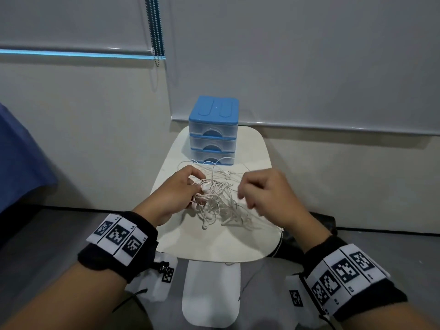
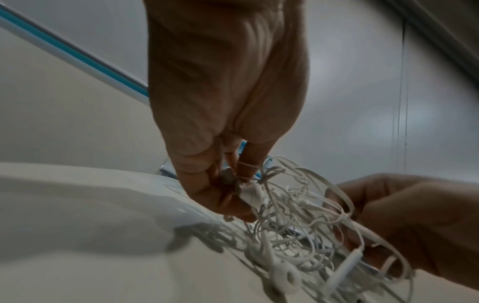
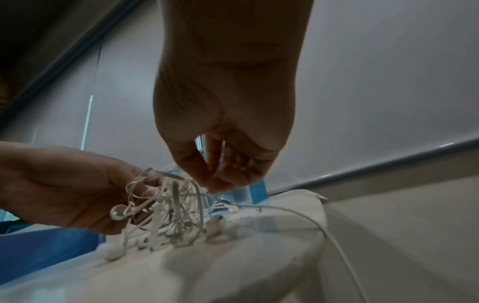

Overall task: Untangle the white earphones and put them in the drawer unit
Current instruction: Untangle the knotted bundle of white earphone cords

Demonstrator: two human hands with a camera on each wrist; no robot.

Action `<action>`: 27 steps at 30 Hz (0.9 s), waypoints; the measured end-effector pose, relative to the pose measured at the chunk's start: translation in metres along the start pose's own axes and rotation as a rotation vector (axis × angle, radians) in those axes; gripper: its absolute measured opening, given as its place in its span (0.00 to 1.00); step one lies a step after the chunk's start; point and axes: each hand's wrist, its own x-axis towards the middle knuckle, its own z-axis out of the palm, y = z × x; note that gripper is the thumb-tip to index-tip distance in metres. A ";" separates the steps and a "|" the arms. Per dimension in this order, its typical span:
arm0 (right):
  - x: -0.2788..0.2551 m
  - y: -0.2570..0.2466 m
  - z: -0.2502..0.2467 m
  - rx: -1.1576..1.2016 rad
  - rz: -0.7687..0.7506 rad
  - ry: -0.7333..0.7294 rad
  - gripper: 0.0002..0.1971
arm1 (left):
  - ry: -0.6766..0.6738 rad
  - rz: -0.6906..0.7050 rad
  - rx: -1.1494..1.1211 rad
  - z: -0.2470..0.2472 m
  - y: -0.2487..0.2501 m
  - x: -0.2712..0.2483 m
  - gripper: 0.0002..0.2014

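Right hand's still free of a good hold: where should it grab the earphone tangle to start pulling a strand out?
Pinch the loose cable loop on the tangle's right edge, coming from the right hand's own side. The left hand already grips the dense left part, so outer strands there should likely draw free most easily.

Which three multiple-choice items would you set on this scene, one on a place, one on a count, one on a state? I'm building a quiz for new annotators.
1. Where does the drawer unit stand?
A. at the far end of the white table
B. on the floor
C. at the near edge

2. How many drawers does it have?
A. two
B. three
C. five

3. How are the white earphones?
A. coiled neatly
B. inside a drawer
C. tangled in a heap

Answers: 1 A, it stands beyond the cables, near the wall. 2 B, three handle fronts are stacked. 3 C, the left hand grips the knotted bundle while the right hand pinches a strand.
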 end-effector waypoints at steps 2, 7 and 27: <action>0.002 0.009 0.006 -0.206 0.071 -0.112 0.07 | 0.000 -0.021 0.010 -0.001 0.000 0.000 0.09; 0.008 0.035 0.012 -0.308 0.189 -0.216 0.07 | 0.001 -0.011 0.150 -0.002 -0.001 0.000 0.09; 0.025 0.044 0.011 0.298 0.481 -0.360 0.07 | -0.240 0.338 0.666 -0.014 0.009 -0.002 0.19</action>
